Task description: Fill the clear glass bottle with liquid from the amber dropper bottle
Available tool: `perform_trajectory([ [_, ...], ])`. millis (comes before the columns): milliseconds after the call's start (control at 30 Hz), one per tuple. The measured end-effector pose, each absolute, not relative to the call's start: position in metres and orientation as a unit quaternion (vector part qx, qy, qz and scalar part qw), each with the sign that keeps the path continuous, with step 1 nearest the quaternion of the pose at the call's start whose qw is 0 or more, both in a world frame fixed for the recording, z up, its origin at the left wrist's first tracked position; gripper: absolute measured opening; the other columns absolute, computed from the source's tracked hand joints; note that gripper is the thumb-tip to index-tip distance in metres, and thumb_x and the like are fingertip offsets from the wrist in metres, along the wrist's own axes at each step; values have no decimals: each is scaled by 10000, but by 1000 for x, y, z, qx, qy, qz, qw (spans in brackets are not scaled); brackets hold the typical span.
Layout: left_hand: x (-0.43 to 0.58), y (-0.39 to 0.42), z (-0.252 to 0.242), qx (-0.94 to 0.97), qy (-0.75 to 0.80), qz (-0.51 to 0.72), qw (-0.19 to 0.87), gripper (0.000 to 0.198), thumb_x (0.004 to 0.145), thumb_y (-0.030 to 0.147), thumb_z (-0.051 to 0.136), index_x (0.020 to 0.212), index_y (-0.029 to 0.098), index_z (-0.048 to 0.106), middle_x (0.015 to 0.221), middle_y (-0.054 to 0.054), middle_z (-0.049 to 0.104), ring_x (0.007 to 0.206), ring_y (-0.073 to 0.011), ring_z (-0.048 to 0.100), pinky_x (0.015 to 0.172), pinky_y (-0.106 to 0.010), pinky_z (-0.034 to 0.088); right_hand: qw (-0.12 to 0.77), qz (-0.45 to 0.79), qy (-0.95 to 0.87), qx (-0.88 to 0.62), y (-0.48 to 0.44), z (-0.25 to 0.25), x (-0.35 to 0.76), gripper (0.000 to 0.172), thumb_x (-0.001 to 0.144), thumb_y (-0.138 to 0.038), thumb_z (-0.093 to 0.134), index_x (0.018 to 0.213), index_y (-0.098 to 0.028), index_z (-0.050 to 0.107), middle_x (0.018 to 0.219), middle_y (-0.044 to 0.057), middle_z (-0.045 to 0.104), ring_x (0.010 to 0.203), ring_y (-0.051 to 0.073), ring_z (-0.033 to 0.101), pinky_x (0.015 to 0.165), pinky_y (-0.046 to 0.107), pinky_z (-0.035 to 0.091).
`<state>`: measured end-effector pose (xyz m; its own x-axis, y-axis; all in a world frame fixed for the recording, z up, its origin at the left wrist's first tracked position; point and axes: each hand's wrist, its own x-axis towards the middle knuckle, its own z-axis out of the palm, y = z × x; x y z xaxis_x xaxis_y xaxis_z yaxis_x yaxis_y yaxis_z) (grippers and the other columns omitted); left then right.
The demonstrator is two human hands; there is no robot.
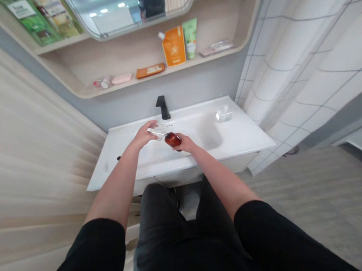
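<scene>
My right hand (186,144) is closed around a small amber-brown bottle (172,140), tipped on its side over the white sink (231,142). My left hand (145,133) grips a small clear container (157,133) just left of the bottle's top, and the two items almost touch. Both hands hover above the basin in front of the black faucet (163,107).
A clear dish (223,114) sits on the sink's right side. A shelf (152,76) above holds an orange pouch (174,46), a green tube (190,38), an orange pack and small pink items. A mirror hangs higher up, with a tiled wall on the right and a panelled wall on the left.
</scene>
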<state>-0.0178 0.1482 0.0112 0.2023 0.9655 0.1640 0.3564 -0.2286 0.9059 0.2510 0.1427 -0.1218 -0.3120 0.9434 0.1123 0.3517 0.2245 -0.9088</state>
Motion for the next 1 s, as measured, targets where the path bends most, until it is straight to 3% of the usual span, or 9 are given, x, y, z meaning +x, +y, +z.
perform_trajectory([
  [433,-13,152,41,724,483,350,345,919,519,178,957,1414,205,752,1271,-111,742,1198,-340,648,978,-445,573,393,434,-680,-442,141,-120,251,835,664,-349,1023,1427,-263,696,1220,25,844,1144,289,803,1073,430,608],
  [767,-10,158,59,782,460,299,295,897,578,246,949,1454,231,759,1304,-89,755,1175,-297,668,853,-345,568,416,438,-669,-432,137,-114,250,861,669,-369,1027,1454,-268,689,1280,20,833,1202,291,786,1108,417,595],
  [1000,-6,161,69,785,466,278,300,929,547,233,982,1447,210,754,1301,-98,754,1195,-326,669,990,-436,587,429,438,-671,-417,133,-111,252,832,674,-342,1020,1437,-243,704,1296,37,828,1230,308,767,1137,425,572],
])
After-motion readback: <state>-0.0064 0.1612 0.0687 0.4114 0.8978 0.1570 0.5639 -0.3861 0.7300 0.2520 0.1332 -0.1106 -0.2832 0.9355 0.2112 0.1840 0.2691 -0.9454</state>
